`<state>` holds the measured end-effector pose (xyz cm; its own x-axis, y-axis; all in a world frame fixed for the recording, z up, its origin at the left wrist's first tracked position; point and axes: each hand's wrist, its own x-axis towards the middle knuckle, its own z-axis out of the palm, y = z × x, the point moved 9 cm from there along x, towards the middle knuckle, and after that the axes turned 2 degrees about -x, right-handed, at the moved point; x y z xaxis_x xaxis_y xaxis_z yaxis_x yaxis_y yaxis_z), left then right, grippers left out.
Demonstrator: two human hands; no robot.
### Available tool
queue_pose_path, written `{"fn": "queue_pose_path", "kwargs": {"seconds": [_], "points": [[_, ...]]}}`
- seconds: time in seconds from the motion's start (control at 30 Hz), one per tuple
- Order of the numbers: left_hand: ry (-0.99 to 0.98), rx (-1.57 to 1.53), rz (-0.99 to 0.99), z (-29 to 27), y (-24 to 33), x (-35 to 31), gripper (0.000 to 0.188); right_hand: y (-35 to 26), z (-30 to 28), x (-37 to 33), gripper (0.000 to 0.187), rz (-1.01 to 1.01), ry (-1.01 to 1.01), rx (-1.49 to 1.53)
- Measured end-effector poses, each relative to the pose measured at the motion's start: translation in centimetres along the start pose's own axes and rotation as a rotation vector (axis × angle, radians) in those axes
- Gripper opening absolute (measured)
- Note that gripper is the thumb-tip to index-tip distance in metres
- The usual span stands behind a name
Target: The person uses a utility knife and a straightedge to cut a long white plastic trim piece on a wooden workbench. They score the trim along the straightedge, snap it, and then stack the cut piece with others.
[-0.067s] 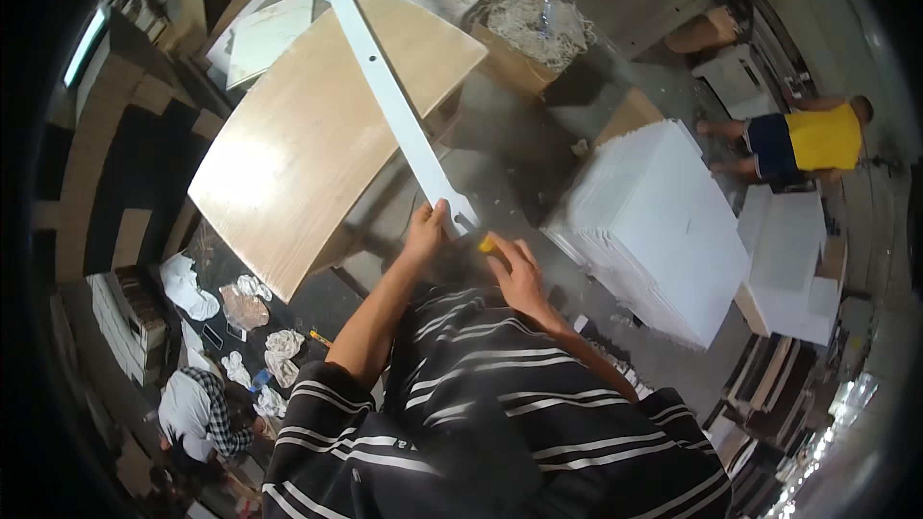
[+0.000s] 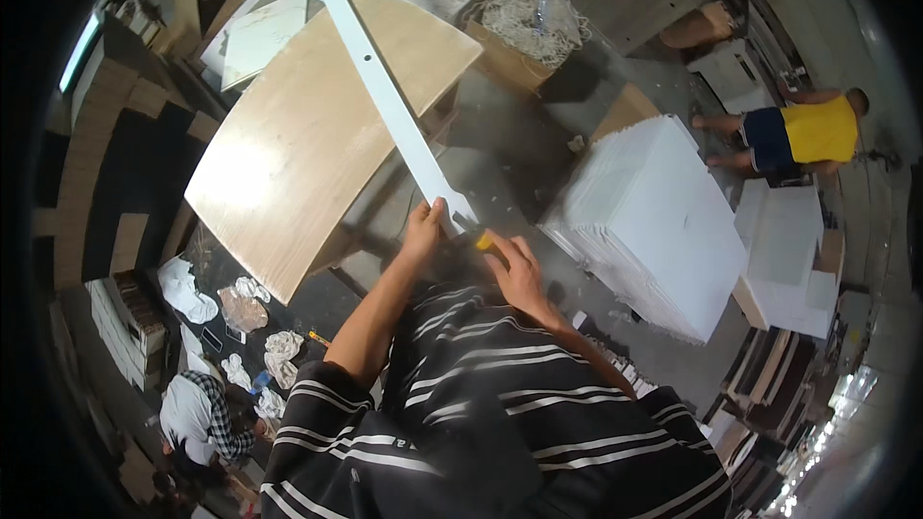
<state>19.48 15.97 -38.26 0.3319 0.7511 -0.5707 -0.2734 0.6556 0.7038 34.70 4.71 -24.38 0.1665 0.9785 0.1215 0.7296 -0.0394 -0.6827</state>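
Note:
A long white strip [image 2: 389,111] with small round holes runs from the upper left toward my body. It lies slantwise over a pale wood-coloured panel, and its near end has a notched edge. My left hand [image 2: 420,229] is closed around the near end, the thumb on top. Close by on the right, my right hand [image 2: 516,269] is closed on a tool with a yellow handle [image 2: 484,242]. A dark, flat blade [image 2: 465,222] reaches from it to the strip's notched end. Blur hides what kind of tool it is.
The pale panel [image 2: 317,144] is raised ahead on the left. A stack of white boards [image 2: 663,231] stands to the right, with a carton of stringy scraps [image 2: 524,53] beyond. Crumpled cloths [image 2: 282,356] lie lower left. One person [image 2: 197,413] is lower left, another [image 2: 812,133] far right.
The whole view has shifted slightly, so the surroundings sit a little further left. Both hands keep their holds on the strip and the tool.

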Motion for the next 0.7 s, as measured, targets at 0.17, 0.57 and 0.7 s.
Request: {"fn": "queue_pose_path", "kwargs": {"seconds": [0.17, 0.57, 0.7], "points": [[-0.116, 0.001, -0.033, 0.4, -0.4, 0.0, 0.037, -0.3, -0.4, -0.3, 0.045, 0.07, 0.001, -0.141], [-0.136, 0.019, -0.049, 0.9, 0.6, -1.0, 0.029, 1.1, -1.2, -2.5, 0.039, 0.181, 0.035, -0.181], [-0.185, 0.056, -0.09, 1.8, 1.2, -2.1, 0.029, 1.3, -1.3, -2.6, 0.038, 0.207, 0.055, -0.211]]}}
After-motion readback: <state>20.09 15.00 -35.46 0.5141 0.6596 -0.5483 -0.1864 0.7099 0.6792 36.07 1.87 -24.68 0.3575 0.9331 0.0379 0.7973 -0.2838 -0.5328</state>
